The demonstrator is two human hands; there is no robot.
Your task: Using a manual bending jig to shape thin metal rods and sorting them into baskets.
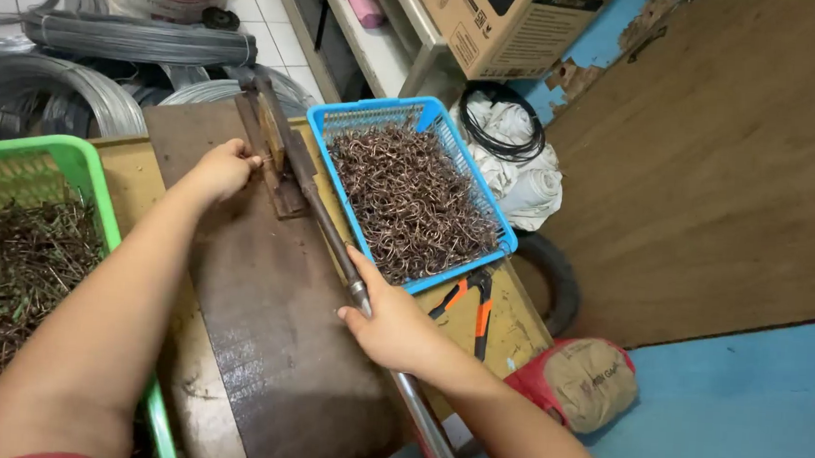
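A long metal lever bar [328,224] runs from a small bending jig [275,160] at the far end of a dark steel plate [270,324] down toward me. My right hand [390,324] is closed around the bar near its middle. My left hand [221,169] rests at the jig, fingers pinched on something small that I cannot make out. Right of the bar stands a blue basket [377,116] full of bent wire hooks [414,201]. At the left, a green basket [90,177] holds straight wire pieces [9,271].
Orange-handled pliers [474,299] lie beside the blue basket. Coils of steel wire [136,38] are stacked behind the bench. A cardboard box [505,23], white cloth with black cable [516,146], a tyre [555,276] and a sack [587,381] sit at the right by a wooden wall.
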